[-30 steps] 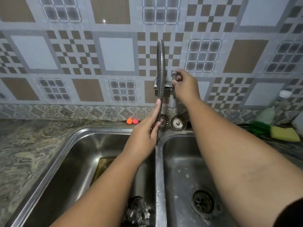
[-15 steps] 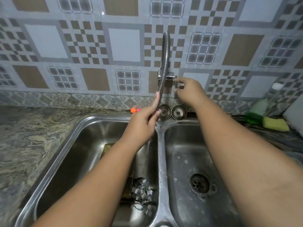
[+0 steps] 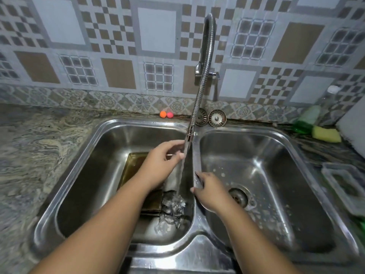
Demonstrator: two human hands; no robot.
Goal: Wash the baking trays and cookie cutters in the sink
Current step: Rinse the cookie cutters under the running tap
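Water falls from the flexible spout (image 3: 203,82) into the sink (image 3: 88,175) just left of the divider (image 3: 196,155), landing on the heap of metal cookie cutters (image 3: 172,208) close against that divider. A brass-coloured baking tray (image 3: 136,165) lies flat on the basin floor further left of the divider, partly under the left forearm.

The left hand (image 3: 162,165) hangs just left of the divider, thumb and fingers apart and relaxed. Its fingertips (image 3: 180,155) are at the edge of the water (image 3: 182,175) and it grips nothing. The right hand (image 3: 209,190) sits at the divider with fingers spread and empty; whether it rests on the metal or hovers over it I cannot tell.

The step looks like wetting the hands and the load before scrubbing. To do it well:

- Keep the stream left of the divider so splash stays in the loaded basin.
- Lift the cutters a few at a time by their outer walls; thin cut edges in a wet tangle are likely sharp and slippery.
- Slide the tray toward the divider and tilt it under the flow so water sheets off instead of pooling.
- Fetch the yellow sponge (image 3: 325,134) and green soap bottle (image 3: 306,119), both well right of the divider, with the right hand.
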